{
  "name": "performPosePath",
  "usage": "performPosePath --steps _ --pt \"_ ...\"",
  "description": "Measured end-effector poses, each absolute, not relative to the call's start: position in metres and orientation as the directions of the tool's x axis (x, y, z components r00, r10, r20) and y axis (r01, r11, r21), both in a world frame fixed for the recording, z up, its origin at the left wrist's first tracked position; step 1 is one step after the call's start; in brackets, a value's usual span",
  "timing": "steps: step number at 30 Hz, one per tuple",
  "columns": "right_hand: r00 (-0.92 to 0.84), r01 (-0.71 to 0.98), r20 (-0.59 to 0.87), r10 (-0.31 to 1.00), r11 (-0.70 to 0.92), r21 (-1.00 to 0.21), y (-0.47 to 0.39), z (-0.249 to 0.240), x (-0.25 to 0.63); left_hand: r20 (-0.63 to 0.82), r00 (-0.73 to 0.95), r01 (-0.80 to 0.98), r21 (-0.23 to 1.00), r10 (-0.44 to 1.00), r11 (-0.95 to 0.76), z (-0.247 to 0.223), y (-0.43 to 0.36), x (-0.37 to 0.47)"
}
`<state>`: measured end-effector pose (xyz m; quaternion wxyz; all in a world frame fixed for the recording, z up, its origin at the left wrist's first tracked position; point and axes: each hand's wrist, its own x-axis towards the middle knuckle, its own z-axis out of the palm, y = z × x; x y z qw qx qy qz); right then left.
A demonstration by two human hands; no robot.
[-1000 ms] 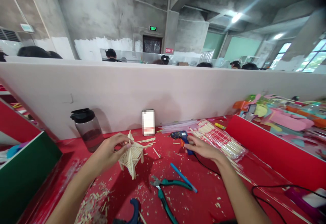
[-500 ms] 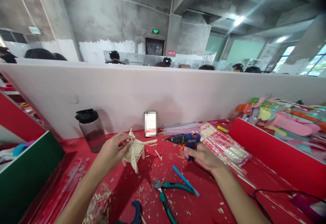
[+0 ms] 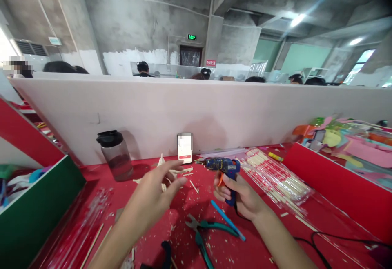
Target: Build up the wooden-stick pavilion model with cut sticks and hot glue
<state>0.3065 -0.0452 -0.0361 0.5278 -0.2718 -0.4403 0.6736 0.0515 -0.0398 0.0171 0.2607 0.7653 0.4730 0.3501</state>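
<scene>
The left hand [image 3: 154, 188] is reaching over a small model [image 3: 161, 162] made of pale wooden sticks, its palm down. Its fingers are spread and bent, with the thumb well apart from the index finger and nothing clearly pinched between them. The hand covers most of the model, so whether a fingertip touches it cannot be told; a pointed end shows beyond the fingers, and more pale sticks, seemingly part of the same model, show to the left of the hand.

The right hand [image 3: 240, 192] is closed around the handle of a blue glue gun [image 3: 223, 165], with fingers by the orange trigger. The gun's nozzle points left, to the side where the model stands, and the two are apart. The model lies under the left hand and well to the left of the right hand.

Both hands are above a red desk [image 3: 180, 207] scattered with wood scraps. A lit phone [image 3: 184, 150] leans upright against the white partition [image 3: 153, 114], with a dark-lidded bottle [image 3: 116, 159] to its left. Nearer the camera lie pliers [image 3: 199, 229] with green handles, spread open, and a blue stick [image 3: 228, 221] just beside them. Bagged sticks [image 3: 277, 176] lie to the right of the gun.
</scene>
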Motion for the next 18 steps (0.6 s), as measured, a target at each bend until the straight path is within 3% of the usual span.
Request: performPosePath --steps 5,14,18 --pt "-0.298 -0.464 0.053 0.953 -0.096 -0.881 -0.048 -0.039 0.298 0.204 0.327 0.339 0.886 0.923 -0.316 0.002 -0.049 0.081" --pt "-0.361 -0.497 0.049 0.931 -0.148 -0.855 -0.049 -0.04 0.289 0.227 0.253 0.366 0.877 0.94 -0.31 0.002 -0.047 0.087" --pt "-0.218 -0.536 0.062 0.974 -0.067 -0.841 -0.042 -0.042 0.295 0.15 0.454 0.381 0.859 0.878 -0.343 0.015 -0.061 0.086"
